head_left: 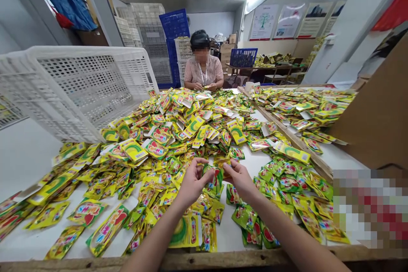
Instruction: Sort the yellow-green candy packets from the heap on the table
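Note:
My left hand (195,180) has its thumb and curled fingers closed at the edge of a small green candy packet (216,182) with a red watermelon print. Just to its right, my right hand (239,177) pinches what looks like a yellow packet (225,165) between thumb and fingers; the fingers partly cover it. Both hands are above the near middle of the table. Loose green packets (245,216) lie below my right hand, and yellow packets (208,206) lie below my left. A large yellow box (185,231) lies near the front edge.
A heap of yellow boxes and packets (194,125) covers the middle. On the left a white crate (86,89) lies tipped on its side. A wooden divider (287,134) runs along the right, beside a brown carton (376,106). Across the table sits a co-worker (204,66) handling packets.

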Demonstrator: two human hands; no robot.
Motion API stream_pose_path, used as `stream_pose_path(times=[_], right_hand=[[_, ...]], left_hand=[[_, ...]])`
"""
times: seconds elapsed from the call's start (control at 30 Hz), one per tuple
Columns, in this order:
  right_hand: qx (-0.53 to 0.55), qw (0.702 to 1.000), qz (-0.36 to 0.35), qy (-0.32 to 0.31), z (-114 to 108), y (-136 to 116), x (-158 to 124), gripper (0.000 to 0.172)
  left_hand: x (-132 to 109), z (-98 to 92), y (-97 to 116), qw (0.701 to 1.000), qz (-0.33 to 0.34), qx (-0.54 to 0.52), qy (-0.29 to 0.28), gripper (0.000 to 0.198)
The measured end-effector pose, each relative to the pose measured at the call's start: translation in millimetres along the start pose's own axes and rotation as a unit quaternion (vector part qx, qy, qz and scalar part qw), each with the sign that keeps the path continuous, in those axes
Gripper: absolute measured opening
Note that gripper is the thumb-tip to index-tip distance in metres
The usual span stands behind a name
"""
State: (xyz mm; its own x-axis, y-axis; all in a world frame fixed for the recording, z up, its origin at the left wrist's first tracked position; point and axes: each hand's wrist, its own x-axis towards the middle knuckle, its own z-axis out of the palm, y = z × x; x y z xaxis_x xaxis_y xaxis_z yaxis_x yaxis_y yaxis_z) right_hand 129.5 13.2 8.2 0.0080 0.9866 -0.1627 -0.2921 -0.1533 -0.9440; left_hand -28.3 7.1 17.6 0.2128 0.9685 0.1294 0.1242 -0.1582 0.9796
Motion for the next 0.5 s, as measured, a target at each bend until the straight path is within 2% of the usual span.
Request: stream_pose_path(times=[0.07,0.17,0.23,0.3,0.4,0.47,0.5], right_hand=[[0.024,0.999,0.026,-0.035,5,2,-6,0.042],[0.034,0.992,0.052,-0.11,6,1,-13,0.04],[0.02,0.988,0.049,-0.142,2,-1,-15,0.038],[-0.004,0.986,0.039,-0.16,-3,-4,-17,0.037],[-0.023,0.982,0.053,-0.182,-10,-9,-16,0.038],[-0.029,0.98,0.07,-0.185,-11,-13,-16,0.038],[-0.036,0.981,0.07,-0.176,-12,-14,-15,0.038]], left_hand=[[2,-3.0,7,0.996,0.032,0.076,-0.017,0.026],[3,-5.9,15,0.974,0.087,0.205,-0.03,0.016],[3,-5.0,16,0.965,0.107,0.237,-0.034,0.018],[4,-2.7,14,0.966,0.098,0.231,-0.056,0.02],[11,-6.1,14,0.977,0.05,0.181,-0.105,0.026],[24,-19.9,17,0.972,0.016,0.219,-0.082,0.032],[32,-30.8,19,0.958,-0.007,0.282,-0.045,0.034]])
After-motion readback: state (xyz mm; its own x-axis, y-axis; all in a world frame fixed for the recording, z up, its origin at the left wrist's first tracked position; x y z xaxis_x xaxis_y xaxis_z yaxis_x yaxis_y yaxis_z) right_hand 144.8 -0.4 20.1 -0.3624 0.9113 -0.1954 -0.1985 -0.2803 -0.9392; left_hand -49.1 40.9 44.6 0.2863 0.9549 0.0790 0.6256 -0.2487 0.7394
